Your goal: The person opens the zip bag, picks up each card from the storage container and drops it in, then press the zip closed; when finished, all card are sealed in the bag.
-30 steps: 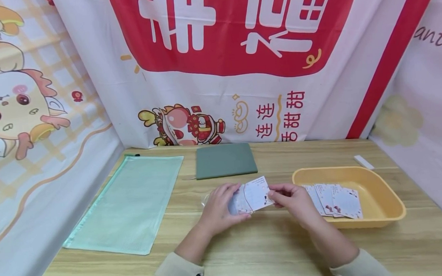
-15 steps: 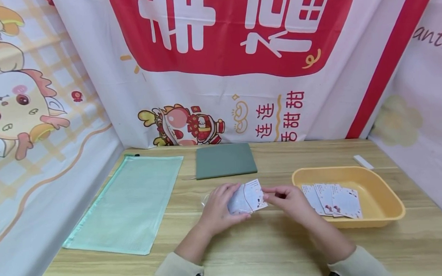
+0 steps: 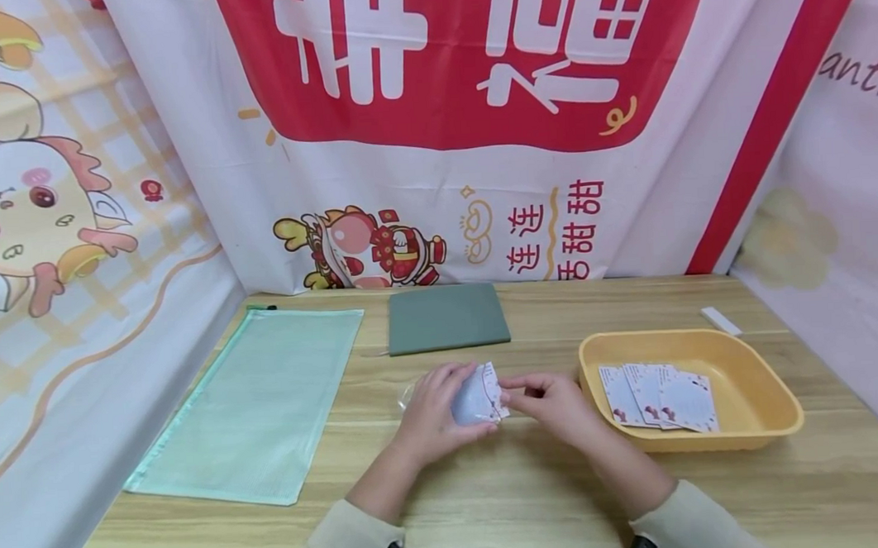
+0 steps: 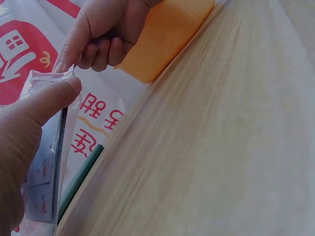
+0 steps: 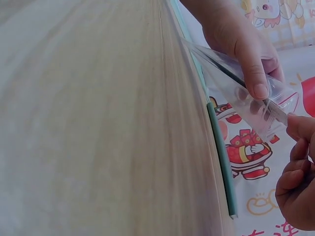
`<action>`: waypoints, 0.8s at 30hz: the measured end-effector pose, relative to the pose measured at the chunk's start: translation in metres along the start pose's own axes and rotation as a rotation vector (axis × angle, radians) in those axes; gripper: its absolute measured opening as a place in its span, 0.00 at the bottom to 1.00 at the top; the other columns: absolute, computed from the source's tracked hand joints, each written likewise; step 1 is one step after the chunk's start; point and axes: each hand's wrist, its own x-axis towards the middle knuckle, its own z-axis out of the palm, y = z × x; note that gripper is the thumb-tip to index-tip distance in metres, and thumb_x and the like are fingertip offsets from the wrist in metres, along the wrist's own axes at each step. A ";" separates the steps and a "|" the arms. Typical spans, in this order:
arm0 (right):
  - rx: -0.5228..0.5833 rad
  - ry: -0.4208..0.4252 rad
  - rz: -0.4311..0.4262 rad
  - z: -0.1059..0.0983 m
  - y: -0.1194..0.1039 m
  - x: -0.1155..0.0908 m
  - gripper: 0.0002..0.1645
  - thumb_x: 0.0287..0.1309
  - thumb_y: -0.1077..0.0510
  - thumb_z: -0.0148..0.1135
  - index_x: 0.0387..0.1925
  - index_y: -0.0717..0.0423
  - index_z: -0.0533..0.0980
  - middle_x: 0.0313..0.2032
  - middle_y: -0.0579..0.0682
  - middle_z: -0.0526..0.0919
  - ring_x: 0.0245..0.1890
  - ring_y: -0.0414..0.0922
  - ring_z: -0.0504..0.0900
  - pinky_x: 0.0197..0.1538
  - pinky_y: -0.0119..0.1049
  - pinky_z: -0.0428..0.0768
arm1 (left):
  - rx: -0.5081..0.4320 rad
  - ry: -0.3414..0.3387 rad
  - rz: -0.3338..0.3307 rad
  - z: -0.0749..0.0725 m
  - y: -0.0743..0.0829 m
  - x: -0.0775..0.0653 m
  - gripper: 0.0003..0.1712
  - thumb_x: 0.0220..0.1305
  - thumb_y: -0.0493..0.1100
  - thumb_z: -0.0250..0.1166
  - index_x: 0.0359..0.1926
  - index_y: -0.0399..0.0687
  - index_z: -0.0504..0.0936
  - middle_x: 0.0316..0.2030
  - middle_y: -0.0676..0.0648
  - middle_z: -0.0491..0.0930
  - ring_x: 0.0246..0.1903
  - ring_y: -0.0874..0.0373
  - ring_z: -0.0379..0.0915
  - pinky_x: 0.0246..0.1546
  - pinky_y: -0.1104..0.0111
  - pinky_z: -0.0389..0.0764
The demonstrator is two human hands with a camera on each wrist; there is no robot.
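Observation:
My left hand (image 3: 431,415) grips a clear zip bag (image 3: 469,398) above the table, thumb on the near side. In the left wrist view, several printed cards (image 4: 38,189) show through the plastic. At the bag's mouth, my right hand (image 3: 553,404) pinches the end of a white card (image 5: 279,116) between thumb and index finger; most of that card is inside the bag. The right hand's other fingers curl into the palm. Farther right, several cards (image 3: 690,401) with printed borders lie overlapped in a yellow tray (image 3: 746,439).
Behind the hands, a dark green notebook (image 3: 449,319) lies near the table's back edge. A mint green mesh zip pouch (image 3: 248,408) lies flat on the left. Past the tray's far rim is a small white strip (image 3: 720,320). Printed cloth hangs around the table.
The right hand has moved left and slid the card into the bag, from sticking well out to only its end showing. The left hand has stayed in place.

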 end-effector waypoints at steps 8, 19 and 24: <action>-0.001 0.005 -0.010 -0.001 -0.003 -0.001 0.15 0.57 0.53 0.69 0.46 0.51 0.85 0.23 0.46 0.75 0.26 0.41 0.70 0.25 0.27 0.67 | 0.023 0.003 0.013 0.001 0.000 0.001 0.50 0.46 0.63 0.75 0.67 0.48 0.70 0.60 0.45 0.75 0.59 0.50 0.71 0.62 0.51 0.72; -0.008 -0.009 -0.008 0.003 -0.006 -0.001 0.14 0.56 0.54 0.70 0.45 0.51 0.85 0.23 0.46 0.75 0.25 0.41 0.70 0.24 0.27 0.67 | -0.001 0.002 0.017 0.001 0.001 0.000 0.49 0.46 0.62 0.75 0.67 0.46 0.71 0.61 0.44 0.74 0.60 0.49 0.70 0.62 0.50 0.72; -0.050 -0.032 -0.095 0.009 -0.003 0.003 0.14 0.55 0.58 0.69 0.44 0.57 0.85 0.20 0.45 0.75 0.22 0.38 0.70 0.23 0.26 0.68 | 0.000 -0.024 0.035 0.002 0.004 0.000 0.48 0.48 0.63 0.74 0.67 0.49 0.70 0.61 0.46 0.73 0.60 0.51 0.70 0.61 0.52 0.73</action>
